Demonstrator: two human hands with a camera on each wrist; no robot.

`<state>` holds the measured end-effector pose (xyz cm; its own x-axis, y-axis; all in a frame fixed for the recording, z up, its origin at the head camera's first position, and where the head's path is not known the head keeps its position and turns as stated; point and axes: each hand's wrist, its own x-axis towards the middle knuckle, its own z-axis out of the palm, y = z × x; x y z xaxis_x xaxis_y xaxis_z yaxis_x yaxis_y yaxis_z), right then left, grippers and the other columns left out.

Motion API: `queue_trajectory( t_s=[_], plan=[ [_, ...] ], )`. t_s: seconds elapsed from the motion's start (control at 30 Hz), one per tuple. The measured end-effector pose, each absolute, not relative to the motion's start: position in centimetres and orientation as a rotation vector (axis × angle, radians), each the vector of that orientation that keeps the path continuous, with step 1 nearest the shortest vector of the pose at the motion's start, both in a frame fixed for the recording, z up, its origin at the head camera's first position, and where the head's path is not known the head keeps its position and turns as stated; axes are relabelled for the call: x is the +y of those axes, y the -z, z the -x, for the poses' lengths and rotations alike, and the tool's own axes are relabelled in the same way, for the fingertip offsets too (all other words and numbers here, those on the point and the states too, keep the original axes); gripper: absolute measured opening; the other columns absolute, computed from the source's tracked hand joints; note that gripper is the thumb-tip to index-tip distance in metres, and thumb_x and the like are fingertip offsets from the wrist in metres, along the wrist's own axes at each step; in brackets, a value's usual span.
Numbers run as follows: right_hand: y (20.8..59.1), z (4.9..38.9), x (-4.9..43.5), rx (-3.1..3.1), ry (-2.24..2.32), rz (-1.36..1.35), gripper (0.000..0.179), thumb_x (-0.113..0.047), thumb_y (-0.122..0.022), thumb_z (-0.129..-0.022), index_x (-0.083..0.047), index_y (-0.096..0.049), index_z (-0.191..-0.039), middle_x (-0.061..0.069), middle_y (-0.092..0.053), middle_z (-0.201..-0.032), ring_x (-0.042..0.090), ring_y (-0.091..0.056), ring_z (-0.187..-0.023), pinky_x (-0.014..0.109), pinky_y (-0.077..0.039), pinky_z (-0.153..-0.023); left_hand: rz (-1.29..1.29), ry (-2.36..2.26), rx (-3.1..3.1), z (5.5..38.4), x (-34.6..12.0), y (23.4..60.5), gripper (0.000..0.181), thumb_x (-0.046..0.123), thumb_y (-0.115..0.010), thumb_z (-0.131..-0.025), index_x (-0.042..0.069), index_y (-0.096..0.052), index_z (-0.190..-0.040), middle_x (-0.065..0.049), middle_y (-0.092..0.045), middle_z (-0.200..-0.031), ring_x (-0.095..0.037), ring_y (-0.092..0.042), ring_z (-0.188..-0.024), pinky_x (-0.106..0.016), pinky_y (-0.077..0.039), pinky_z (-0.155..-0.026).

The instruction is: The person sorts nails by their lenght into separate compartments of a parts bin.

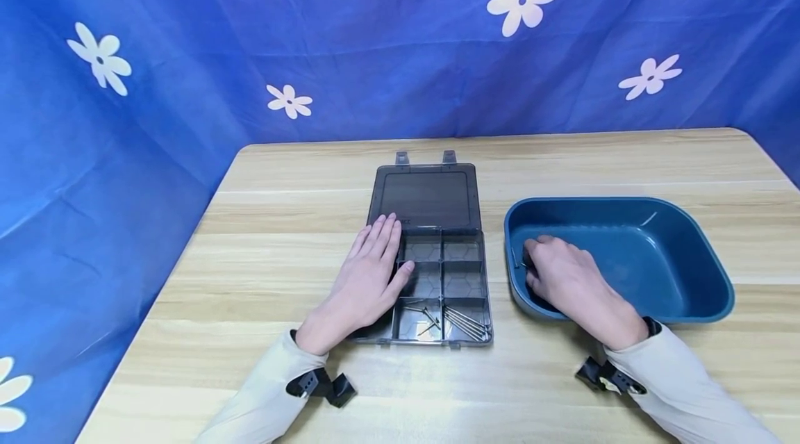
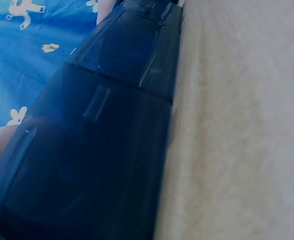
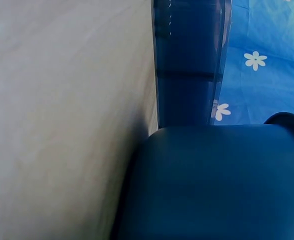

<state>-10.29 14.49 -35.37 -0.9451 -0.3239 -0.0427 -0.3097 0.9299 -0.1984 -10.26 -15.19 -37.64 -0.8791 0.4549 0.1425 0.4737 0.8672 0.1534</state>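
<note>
A dark see-through compartment box (image 1: 462, 281) lies on the table with its lid (image 1: 425, 197) folded back. My left hand (image 1: 365, 281) rests flat across its left side, fingers straight and thumb over a middle compartment. Several long nails (image 1: 465, 324) lie in the front right compartment, and a few shorter metal pieces (image 1: 426, 319) in the one beside it. My right hand (image 1: 565, 274) reaches into a blue basin (image 1: 644, 270) at its left wall, fingers bent. A thin metal piece (image 1: 521, 265) shows by its fingertips; whether they pinch it is hidden.
The wooden table (image 1: 281, 222) ends at the back against a blue curtain (image 1: 406, 34) with white flowers. A gap of bare table separates the box from the basin. The left wrist view shows the side of the box (image 2: 112, 140); the right wrist view shows the basin's outer wall (image 3: 217, 185).
</note>
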Motion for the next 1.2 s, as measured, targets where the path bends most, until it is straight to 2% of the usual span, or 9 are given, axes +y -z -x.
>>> queue_trajectory(
  t_s=[0.13, 0.47, 0.7, 1.2],
  plan=[
    [35.1, 10.5, 14.7, 2.978, 0.281, 0.413, 0.011, -0.011, -0.069, -0.08, -0.008, -0.059, -0.081, 0.005, -0.055, -0.073, 0.023, -0.053, -0.06, 0.044, -0.044, -0.047, 0.74, 0.28, -2.926, 10.4, -15.0, 37.5, 0.064, 0.036, -0.036, -0.102, -0.006, -0.026, -0.148, -0.02, -0.023, -0.157, -0.032, -0.018, -0.147, -0.045, -0.013, -0.12],
    [35.0, 10.4, 15.2, 3.011, 0.284, 0.407, 0.013, -0.013, -0.07, -0.077, -0.007, -0.058, -0.078, 0.004, -0.054, -0.071, 0.024, -0.053, -0.061, 0.046, -0.044, -0.047, 0.747, 0.268, -2.944, 10.6, -14.7, 37.3, 0.064, 0.038, -0.035, -0.102, -0.006, -0.025, -0.149, -0.019, -0.021, -0.157, -0.032, -0.017, -0.147, -0.046, -0.012, -0.12],
    [34.6, 10.4, 15.5, 3.017, 0.322, 0.404, 0.014, -0.013, -0.068, -0.078, -0.01, -0.055, -0.074, 0.002, -0.051, -0.068, 0.021, -0.05, -0.059, 0.039, -0.04, -0.046, 0.737, 0.276, -2.953, 10.9, -14.9, 37.6, 0.064, 0.037, -0.034, -0.103, -0.006, -0.024, -0.149, -0.019, -0.02, -0.158, -0.032, -0.016, -0.147, -0.045, -0.011, -0.121],
    [32.8, 9.1, 16.5, 3.176, 0.496, 0.416, 0.006, -0.011, -0.066, -0.078, -0.01, -0.061, -0.081, -0.001, -0.057, -0.071, 0.017, -0.051, -0.059, 0.034, -0.04, -0.045, 0.739, 0.248, -2.963, 10.4, -15.2, 37.6, 0.065, 0.038, -0.034, -0.102, -0.006, -0.023, -0.149, -0.019, -0.019, -0.158, -0.032, -0.015, -0.147, -0.045, -0.011, -0.12]
  ],
)
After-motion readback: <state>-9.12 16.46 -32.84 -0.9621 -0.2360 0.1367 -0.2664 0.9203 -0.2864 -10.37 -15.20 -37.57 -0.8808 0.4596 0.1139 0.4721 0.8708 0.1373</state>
